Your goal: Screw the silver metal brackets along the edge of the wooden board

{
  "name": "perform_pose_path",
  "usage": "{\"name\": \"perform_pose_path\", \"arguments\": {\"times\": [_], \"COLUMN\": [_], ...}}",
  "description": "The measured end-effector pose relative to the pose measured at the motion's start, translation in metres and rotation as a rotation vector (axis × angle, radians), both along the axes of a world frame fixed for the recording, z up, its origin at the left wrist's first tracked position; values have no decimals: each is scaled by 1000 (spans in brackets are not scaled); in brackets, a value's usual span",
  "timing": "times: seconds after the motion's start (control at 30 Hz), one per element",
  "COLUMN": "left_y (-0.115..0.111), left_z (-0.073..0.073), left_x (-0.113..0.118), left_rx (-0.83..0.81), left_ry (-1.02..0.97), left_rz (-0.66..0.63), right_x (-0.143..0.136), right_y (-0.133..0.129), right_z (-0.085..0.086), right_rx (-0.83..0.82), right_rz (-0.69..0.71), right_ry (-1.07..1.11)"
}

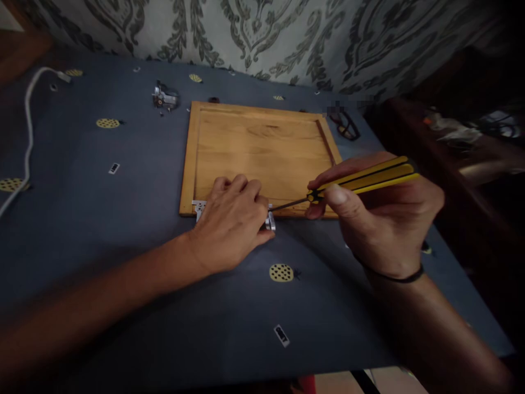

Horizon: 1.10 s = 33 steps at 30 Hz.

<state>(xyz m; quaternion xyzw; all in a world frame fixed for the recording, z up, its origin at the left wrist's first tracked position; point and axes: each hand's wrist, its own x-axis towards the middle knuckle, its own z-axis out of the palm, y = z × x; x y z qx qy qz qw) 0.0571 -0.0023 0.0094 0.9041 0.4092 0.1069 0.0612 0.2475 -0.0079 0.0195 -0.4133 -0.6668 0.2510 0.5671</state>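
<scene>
A framed wooden panel (262,145) lies flat on the cloth-covered table. My left hand (233,224) is closed over a metal hinge (270,221) at the panel's near edge, pressing down there. Left of that hand a metal plate with holes (199,207) shows on the frame; whether it joins the hinge is hidden. My right hand (385,213) grips a screwdriver (365,175) by its yellow and black handle. The shaft slants down to the left, its tip beside the hinge and partly hidden by my left fingers.
Behind the panel's left corner lies another metal hinge (165,97) with small parts around it. Eyeglasses (346,126) rest past the right corner. A white cable (28,126) runs along the left. A patterned curtain (262,33) hangs behind, and dark furniture (430,148) stands right.
</scene>
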Motion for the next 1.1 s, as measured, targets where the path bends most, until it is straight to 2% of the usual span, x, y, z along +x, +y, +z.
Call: {"name": "perform_pose_path", "arguments": {"times": [0.2,0.33,0.47,0.7,0.83,0.9,1.1], "left_y": [0,0,2,4,4,3,4], "left_z": [3,2,0,-3,-5,-6,-6], "left_x": [2,1,0,-2,-2,-2,-3], "left_rx": [-22,-6,14,38,34,29,30], "left_ry": [25,5,-14,-55,-73,-80,-91], "left_rz": [10,9,-9,-38,-30,-32,-44], "right_x": [9,4,-5,-9,-3,-2,-8], "right_y": [5,11,15,15,13,12,1], "right_z": [7,14,17,16,9,3,-4], "right_rx": [-61,-25,-84,-152,-125,-74,70], "right_rz": [171,139,76,143,158,126,-101], "right_ry": [-38,-73,-79,-62,-52,-16,91]}}
